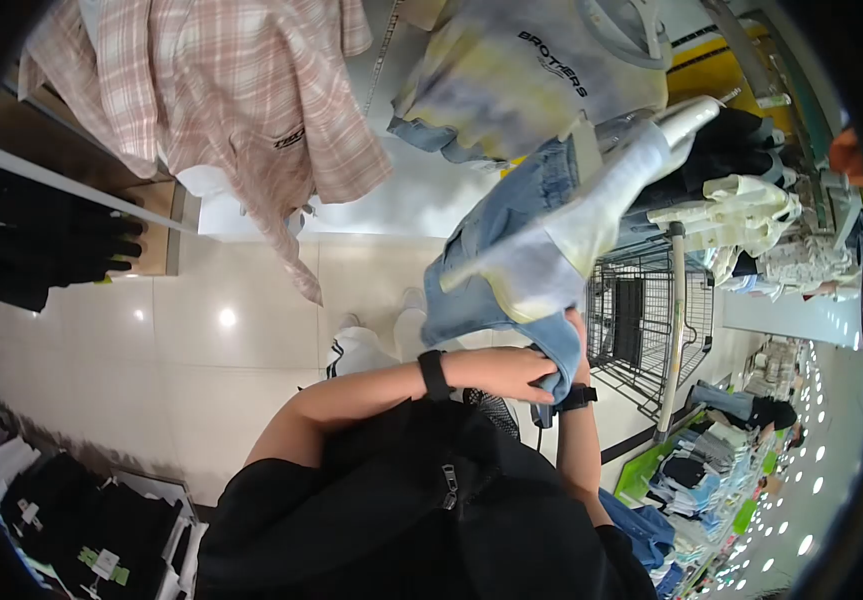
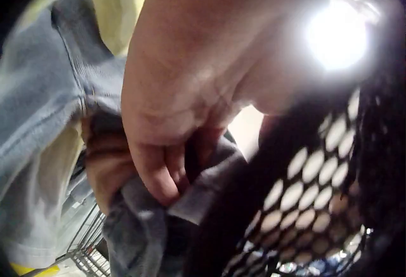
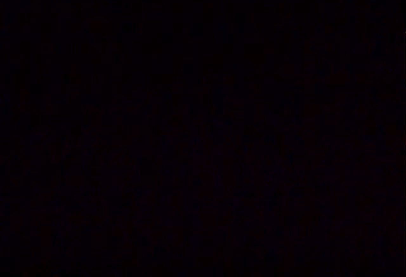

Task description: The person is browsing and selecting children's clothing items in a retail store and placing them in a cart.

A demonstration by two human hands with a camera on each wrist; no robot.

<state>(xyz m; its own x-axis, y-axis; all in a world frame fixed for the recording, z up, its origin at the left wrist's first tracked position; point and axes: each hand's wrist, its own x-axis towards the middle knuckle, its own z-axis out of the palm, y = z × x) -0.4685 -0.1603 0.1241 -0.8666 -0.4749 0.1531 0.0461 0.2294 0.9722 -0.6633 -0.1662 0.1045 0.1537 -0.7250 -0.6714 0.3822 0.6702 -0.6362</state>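
My left hand (image 1: 511, 373) reaches across my front and grips the lower end of a pale blue denim leg (image 1: 451, 300). In the left wrist view the left hand (image 2: 184, 67) has its fingers curled onto the bunched denim (image 2: 143, 226). Close beside it, my right hand (image 1: 578, 345) is at the same cloth, mostly hidden by the denim; its fingers' hold cannot be made out. A blurred white, grey and yellow garment (image 1: 591, 220) hangs over the denim. The right wrist view is black.
A pink plaid shirt (image 1: 231, 110) and a tie-dye "BROTHERS" top (image 1: 541, 70) hang ahead. A black wire cart (image 1: 641, 320) with a pale handle (image 1: 675, 330) stands to the right. Folded dark clothes (image 1: 91, 520) lie at lower left. Tiled floor (image 1: 221, 350) shows at left.
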